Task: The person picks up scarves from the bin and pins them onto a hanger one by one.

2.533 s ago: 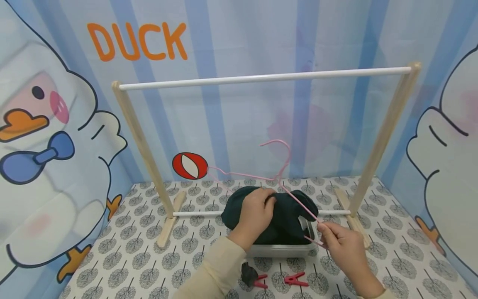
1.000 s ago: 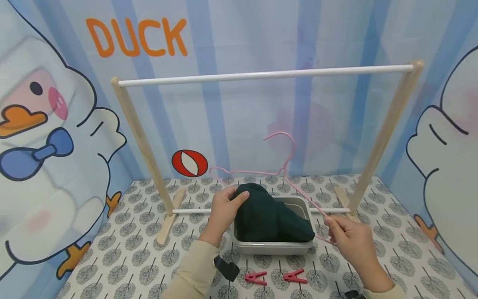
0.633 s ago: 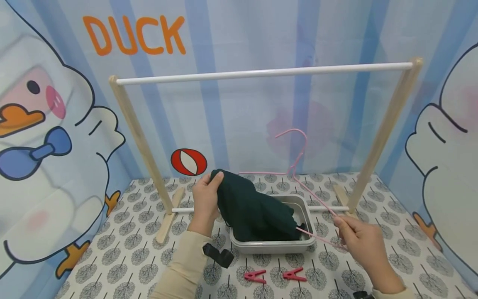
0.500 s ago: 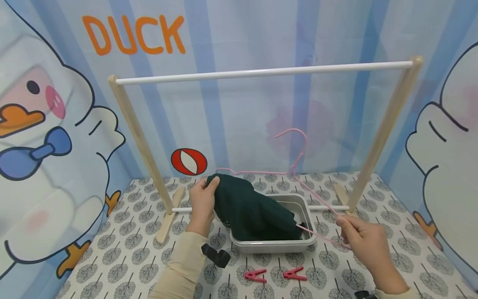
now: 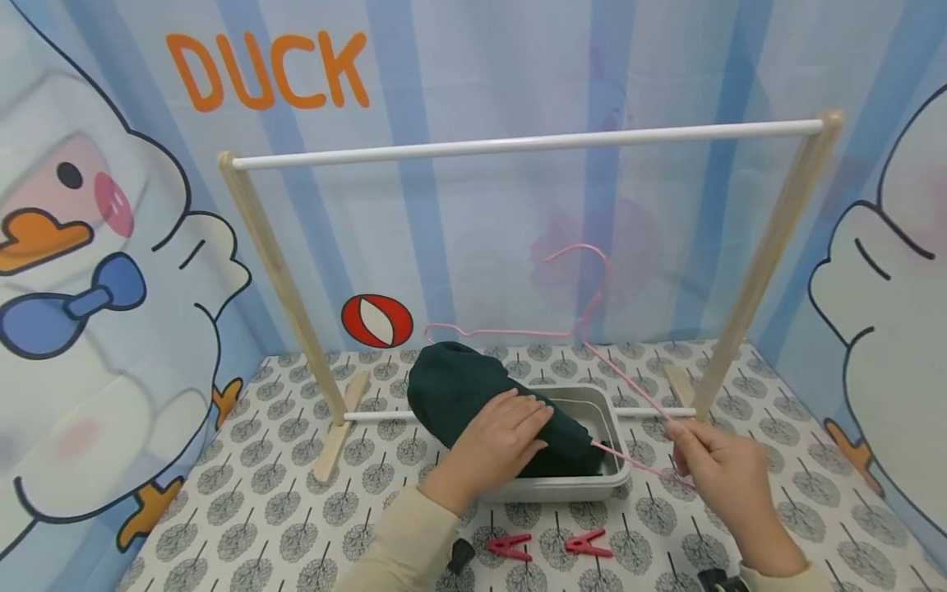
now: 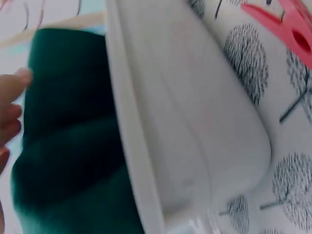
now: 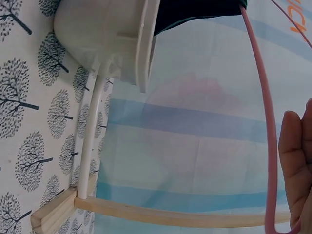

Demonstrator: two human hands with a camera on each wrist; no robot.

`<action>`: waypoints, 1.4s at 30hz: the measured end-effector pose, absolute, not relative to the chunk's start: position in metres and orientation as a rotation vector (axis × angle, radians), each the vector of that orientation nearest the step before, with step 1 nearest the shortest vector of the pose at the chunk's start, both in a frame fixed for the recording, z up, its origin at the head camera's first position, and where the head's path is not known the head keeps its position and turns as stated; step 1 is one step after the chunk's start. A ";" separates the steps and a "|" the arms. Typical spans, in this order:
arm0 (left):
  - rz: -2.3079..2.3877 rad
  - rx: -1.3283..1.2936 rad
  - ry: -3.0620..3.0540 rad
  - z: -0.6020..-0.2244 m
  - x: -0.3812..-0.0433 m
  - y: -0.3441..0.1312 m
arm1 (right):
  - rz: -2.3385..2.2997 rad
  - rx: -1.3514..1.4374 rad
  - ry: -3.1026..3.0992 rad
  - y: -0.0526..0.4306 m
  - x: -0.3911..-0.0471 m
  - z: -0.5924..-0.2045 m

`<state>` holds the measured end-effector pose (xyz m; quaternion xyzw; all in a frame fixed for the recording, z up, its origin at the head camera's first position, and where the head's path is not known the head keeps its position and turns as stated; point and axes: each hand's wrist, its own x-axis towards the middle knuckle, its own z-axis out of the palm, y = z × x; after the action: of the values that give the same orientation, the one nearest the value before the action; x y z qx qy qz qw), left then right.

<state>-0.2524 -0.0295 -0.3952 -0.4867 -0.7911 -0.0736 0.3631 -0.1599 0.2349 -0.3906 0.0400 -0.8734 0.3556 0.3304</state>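
Note:
My right hand (image 5: 721,481) pinches the right end of a pink wire clothes hanger (image 5: 625,380), whose hook points up. A dark green cloth (image 5: 451,386) hangs over the hanger's bottom bar, its lower part inside a pale rectangular tub (image 5: 551,492). My left hand (image 5: 499,444) lies on the right part of this cloth, fingers stretched across it. In the left wrist view, fingertips (image 6: 22,78) are at the edge of the cloth (image 6: 73,112). The right wrist view shows the hanger (image 7: 263,92) running from the cloth down to my right fingers (image 7: 292,161).
Behind the tub stands a rack with a white top rod (image 5: 518,145) and wooden posts (image 5: 284,284). Two red clothespins (image 5: 501,545) lie in front of the tub on the tree-patterned tablecloth (image 5: 259,526). A duck-printed curtain (image 5: 503,74) closes the back.
The cloth's left end has been drawn out left along the hanger bar. My left hand has let go there and moved right onto the cloth's middle. My right hand keeps the hanger, shifted right.

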 end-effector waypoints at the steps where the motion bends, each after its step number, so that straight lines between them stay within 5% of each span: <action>1: -0.129 -1.273 -2.073 -0.395 -0.251 -0.024 | 0.935 0.106 -2.284 0.234 -0.160 -0.389; 13: -0.260 -1.329 -1.930 -0.384 -0.268 -0.019 | 0.868 0.190 -2.219 0.233 -0.161 -0.381; 22: -0.781 -1.010 -1.900 -0.344 -0.274 -0.021 | 0.908 0.322 -2.147 0.221 -0.165 -0.384; 33: -0.172 -0.941 -2.345 -0.340 -0.266 0.001 | 0.956 0.203 -2.249 0.204 -0.163 -0.375; 42: -0.181 -1.276 -2.193 -0.352 -0.250 -0.012 | 0.998 0.077 -2.244 0.213 -0.161 -0.373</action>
<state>-0.2505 -0.0120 -0.3523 -0.4793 -0.8240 -0.0680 0.2943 -0.1607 0.2129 -0.3732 0.0297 -0.8603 0.3827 0.3354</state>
